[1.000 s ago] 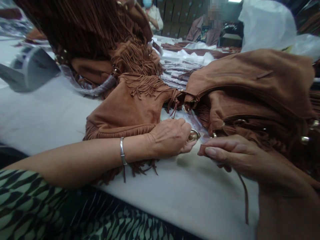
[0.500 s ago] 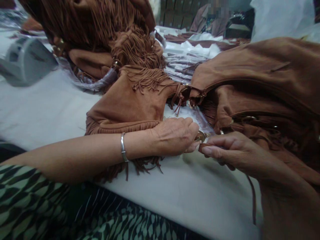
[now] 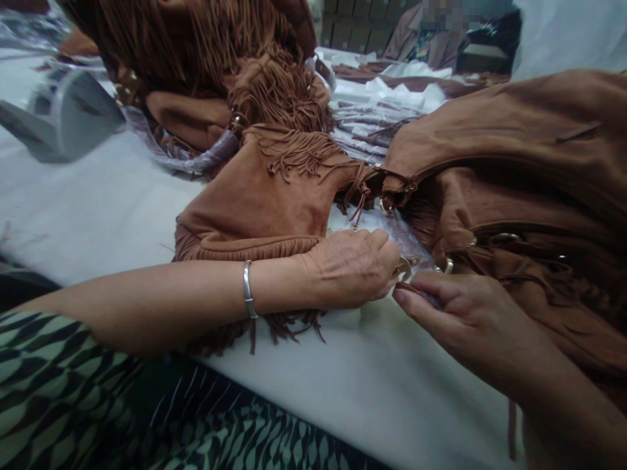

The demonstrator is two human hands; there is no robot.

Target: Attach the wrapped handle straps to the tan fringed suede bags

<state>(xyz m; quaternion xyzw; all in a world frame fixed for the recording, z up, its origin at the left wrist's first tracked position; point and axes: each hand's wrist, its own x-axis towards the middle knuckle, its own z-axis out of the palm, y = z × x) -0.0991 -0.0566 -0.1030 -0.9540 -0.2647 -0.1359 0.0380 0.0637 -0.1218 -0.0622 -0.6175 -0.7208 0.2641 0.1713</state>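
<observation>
My left hand (image 3: 355, 267), with a silver bracelet on its wrist, is closed on a gold-coloured metal clasp (image 3: 403, 266) that shows past its fingertips. Close against it, my right hand (image 3: 458, 303) pinches a narrow brown leather strap (image 3: 422, 293) between thumb and fingers. A length of brown strap hangs below the right forearm. Behind the left forearm lies a brown suede bag (image 3: 264, 196) with gathered trim and fringe. Clear plastic wrap (image 3: 409, 235) shows just beyond the clasp. The left fingertips are partly hidden.
More brown suede bags (image 3: 509, 130) are heaped at the right, and a fringed pile (image 3: 196, 46) stands at the back left. A grey tape dispenser (image 3: 73, 117) sits on the white table (image 3: 112, 202). A person (image 3: 426, 39) is across the table.
The scene has shifted slightly right in view. My right thumb and fingers have changed their hold, and the strap now lies along the fingers. My left hand still grips the clasp.
</observation>
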